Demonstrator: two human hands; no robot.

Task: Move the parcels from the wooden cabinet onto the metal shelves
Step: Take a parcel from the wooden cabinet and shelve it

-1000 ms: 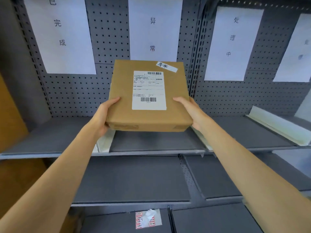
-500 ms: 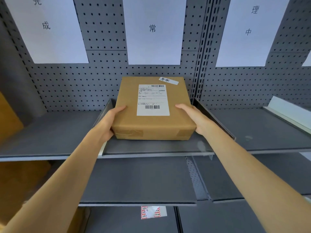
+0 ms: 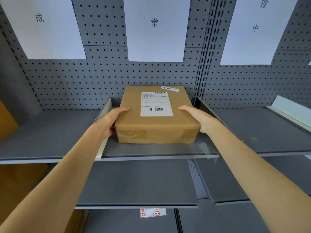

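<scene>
A brown cardboard parcel (image 3: 133, 121) with a white shipping label and a small handwritten sticker rests flat on the middle section of the upper grey metal shelf (image 3: 151, 150), between two dividers. My left hand (image 3: 109, 121) grips its left side with the thumb on top. On the opposite side, my right hand (image 3: 200, 118) holds the parcel, thumb on top too. The fingers under or behind the parcel are hidden. A strip of the wooden cabinet (image 3: 6, 121) shows at the far left edge.
White paper signs (image 3: 156, 29) hang on the perforated back panel above each shelf section. Low dividers (image 3: 102, 118) split the upper shelf into sections. More grey shelves (image 3: 138, 184) lie below. A sheet of red-edged stickers (image 3: 152, 212) lies on the lowest shelf.
Both hands carried the parcel forward and down from mid-air onto the middle section of the upper shelf. It now sits flat and deeper in, and my view has moved closer.
</scene>
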